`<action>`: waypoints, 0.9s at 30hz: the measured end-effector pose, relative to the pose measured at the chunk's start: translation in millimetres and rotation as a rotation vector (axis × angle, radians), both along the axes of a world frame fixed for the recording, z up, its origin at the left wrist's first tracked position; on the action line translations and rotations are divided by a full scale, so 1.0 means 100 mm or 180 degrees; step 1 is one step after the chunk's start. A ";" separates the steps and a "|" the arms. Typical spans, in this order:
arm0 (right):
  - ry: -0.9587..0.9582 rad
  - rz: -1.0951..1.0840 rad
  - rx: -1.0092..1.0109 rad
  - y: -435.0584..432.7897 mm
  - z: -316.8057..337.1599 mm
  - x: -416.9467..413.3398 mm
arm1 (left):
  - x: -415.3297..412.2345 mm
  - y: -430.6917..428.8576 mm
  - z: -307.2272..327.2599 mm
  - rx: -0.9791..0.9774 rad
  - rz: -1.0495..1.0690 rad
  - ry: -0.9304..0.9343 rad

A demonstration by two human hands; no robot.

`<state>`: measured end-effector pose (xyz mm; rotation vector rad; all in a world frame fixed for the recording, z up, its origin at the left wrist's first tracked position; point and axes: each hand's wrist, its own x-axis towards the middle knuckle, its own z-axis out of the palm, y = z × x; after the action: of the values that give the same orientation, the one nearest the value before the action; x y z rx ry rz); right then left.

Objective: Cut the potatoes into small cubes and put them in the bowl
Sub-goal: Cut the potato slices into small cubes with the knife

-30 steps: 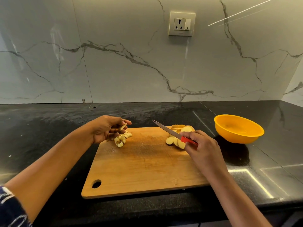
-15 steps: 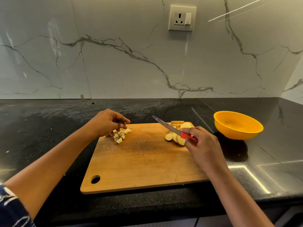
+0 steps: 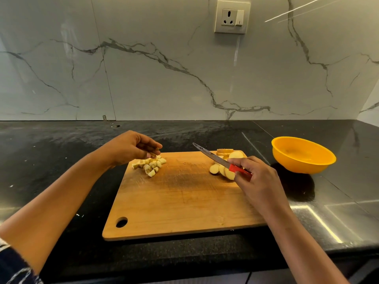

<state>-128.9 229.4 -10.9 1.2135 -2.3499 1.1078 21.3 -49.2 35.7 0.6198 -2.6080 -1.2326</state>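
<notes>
A wooden cutting board [image 3: 184,201] lies on the black counter. Small potato cubes [image 3: 150,166] are piled at its far left corner. My left hand [image 3: 129,147] hovers over that pile with curled fingers, the fingertips at a piece on top; whether they pinch it is unclear. Potato slices [image 3: 222,170] lie at the board's far right, with more stacked behind them. My right hand [image 3: 258,179] grips the red handle of a knife [image 3: 211,155], whose blade points up and left above the slices. The orange bowl [image 3: 303,154] stands right of the board.
Black stone counter [image 3: 51,160] runs left and right of the board, with a marble wall behind and a wall socket [image 3: 231,17] high up. The counter's front edge is just below the board.
My left hand lowered a potato piece it held onto the cube pile and now sits slightly above it. The right hand and knife have stayed over the slices.
</notes>
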 end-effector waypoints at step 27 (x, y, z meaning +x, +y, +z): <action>-0.0045 0.0036 0.0024 0.01 0.00 -0.01 | -0.25 0.07 -0.31 -0.2375 -0.0574 -0.0892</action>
<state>-129.7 230.4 -11.0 1.2270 -2.3626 1.1155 -3.2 -42.7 5.0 0.4279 -3.0953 -0.1320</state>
